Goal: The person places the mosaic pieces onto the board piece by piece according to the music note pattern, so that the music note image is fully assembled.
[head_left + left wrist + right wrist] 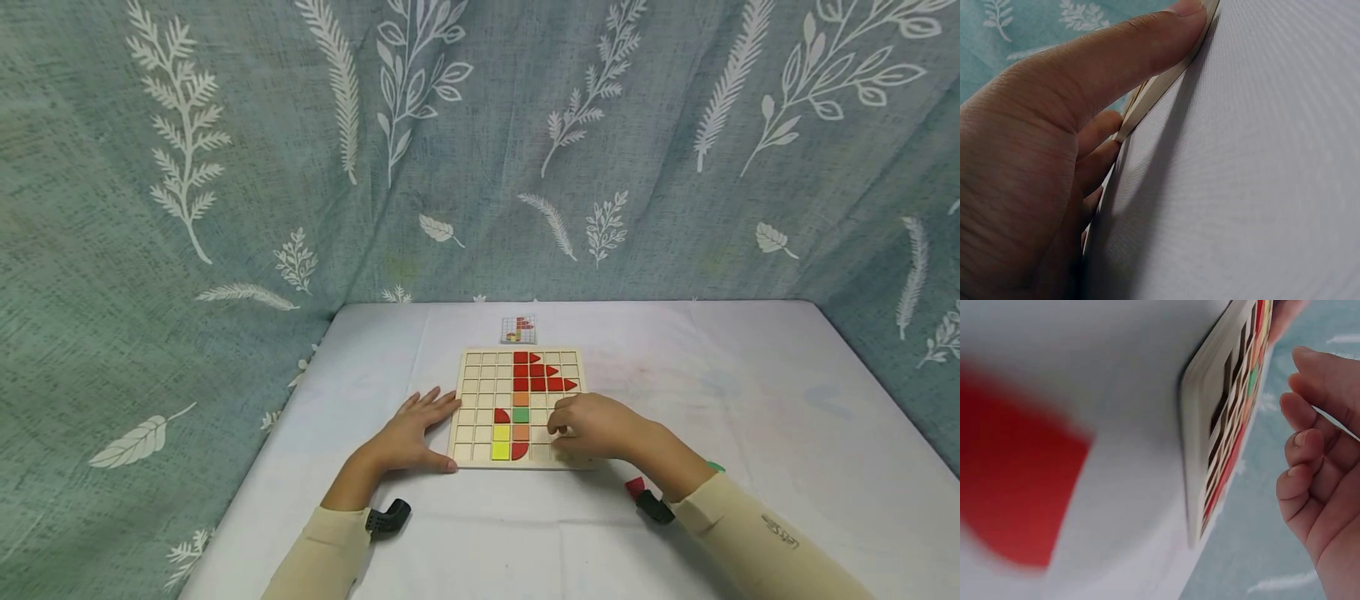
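A wooden grid board (472,437) lies on the white cloth, partly filled with coloured pieces. Red squares (521,372) and red triangles form its upper part; below are orange, a green square (521,414), yellow squares (501,442) and two red quarter-circles. My left hand (408,437) spreads its fingers along the board's left side, thumb (1166,40) at the near corner. Over the board's right side hovers my right hand (600,425). Its fingers (1300,447) bend loosely, and no piece shows between them in the right wrist view.
A small pattern card (519,329) lies just beyond the board. On the cloth near the right wrist are a loose red quarter-circle piece (635,486) and a green piece (715,467), partly hidden by the forearm. A leaf-patterned curtain (480,167) hangs behind the table.
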A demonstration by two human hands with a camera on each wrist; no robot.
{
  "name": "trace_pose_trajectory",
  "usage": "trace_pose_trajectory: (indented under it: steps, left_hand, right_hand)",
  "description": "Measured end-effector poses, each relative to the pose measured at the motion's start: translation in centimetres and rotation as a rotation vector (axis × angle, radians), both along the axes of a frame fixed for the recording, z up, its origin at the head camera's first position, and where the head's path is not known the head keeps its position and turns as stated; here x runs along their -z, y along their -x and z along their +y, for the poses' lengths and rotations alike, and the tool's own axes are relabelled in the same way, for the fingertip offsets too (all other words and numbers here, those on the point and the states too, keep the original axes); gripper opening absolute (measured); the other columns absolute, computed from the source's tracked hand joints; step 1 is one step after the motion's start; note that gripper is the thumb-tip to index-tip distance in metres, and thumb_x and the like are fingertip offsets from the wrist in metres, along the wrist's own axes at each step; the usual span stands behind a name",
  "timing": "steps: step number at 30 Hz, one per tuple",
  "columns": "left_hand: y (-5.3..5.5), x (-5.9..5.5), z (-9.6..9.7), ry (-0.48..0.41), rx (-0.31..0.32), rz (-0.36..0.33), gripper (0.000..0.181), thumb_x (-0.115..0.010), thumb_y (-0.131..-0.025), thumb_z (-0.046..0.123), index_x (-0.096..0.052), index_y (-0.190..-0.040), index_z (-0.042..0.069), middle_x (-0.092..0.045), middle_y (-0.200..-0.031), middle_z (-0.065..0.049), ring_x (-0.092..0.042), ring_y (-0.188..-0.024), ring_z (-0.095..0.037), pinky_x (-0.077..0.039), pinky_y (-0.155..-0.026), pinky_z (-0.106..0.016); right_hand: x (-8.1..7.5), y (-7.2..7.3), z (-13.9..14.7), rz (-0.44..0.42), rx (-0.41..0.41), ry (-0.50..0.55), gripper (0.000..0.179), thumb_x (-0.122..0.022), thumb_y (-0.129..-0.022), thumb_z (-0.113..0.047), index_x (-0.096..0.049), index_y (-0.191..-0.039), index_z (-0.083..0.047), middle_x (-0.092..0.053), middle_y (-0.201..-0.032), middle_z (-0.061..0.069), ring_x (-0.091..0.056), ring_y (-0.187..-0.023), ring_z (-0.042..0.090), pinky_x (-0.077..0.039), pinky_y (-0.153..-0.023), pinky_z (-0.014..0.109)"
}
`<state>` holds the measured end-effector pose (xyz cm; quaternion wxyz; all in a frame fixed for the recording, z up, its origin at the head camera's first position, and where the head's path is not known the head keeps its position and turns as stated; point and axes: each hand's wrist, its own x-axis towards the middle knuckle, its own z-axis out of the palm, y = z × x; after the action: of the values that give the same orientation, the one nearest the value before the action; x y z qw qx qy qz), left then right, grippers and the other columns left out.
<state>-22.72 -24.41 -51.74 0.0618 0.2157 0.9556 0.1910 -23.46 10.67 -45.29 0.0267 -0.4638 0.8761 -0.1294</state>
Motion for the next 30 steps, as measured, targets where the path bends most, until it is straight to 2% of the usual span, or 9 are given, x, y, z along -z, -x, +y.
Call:
trace_pose_trajectory:
  steps: [8,22,30]
  left_hand:
    - [0.0,-0.2,0.1,0.008,-0.007,-0.011,0.115,-0.075,-0.057,0.075,-0.035,-0.152,0.024,-0.023,-0.158,0.01,-0.006,-0.147,-0.017,-0.001,-0.118,-0.043]
    - [-0.1,0.0,0.1,-0.012,0.007,-0.002,0.114,-0.075,-0.058,0.074,-0.037,-0.152,0.023,-0.024,-0.158,0.01,-0.008,-0.147,-0.018,-0.002,-0.118,-0.045]
    - [0.0,0.0,0.1,-0.01,0.004,0.006,0.113,-0.076,-0.058,0.072,-0.037,-0.152,0.024,-0.024,-0.158,0.01,-0.008,-0.147,-0.018,-0.002,-0.118,-0.044]
  right_hand:
    - [-0.1,-0.5,4.0,-0.012,0.037,0.021,0.01,-0.074,-0.084,-0.017,-0.073,-0.092,-0.013,-0.062,-0.086,-0.01,-0.058,-0.076,0.006,-0.053,-0.07,0.028]
    - [-0.2,-0.7,10.9,-0.1,0.196,0.006,0.01,-0.076,-0.082,-0.016,-0.073,-0.092,-0.015,-0.058,-0.083,-0.016,-0.056,-0.074,0.007,-0.051,-0.066,0.028]
    - [-0.5,-1.6,13.1,-0.128,0.244,0.011,0.011,-0.076,-0.083,-0.015,-0.074,-0.094,-0.016,-0.062,-0.087,-0.015,-0.056,-0.076,0.007,-0.052,-0.067,0.028]
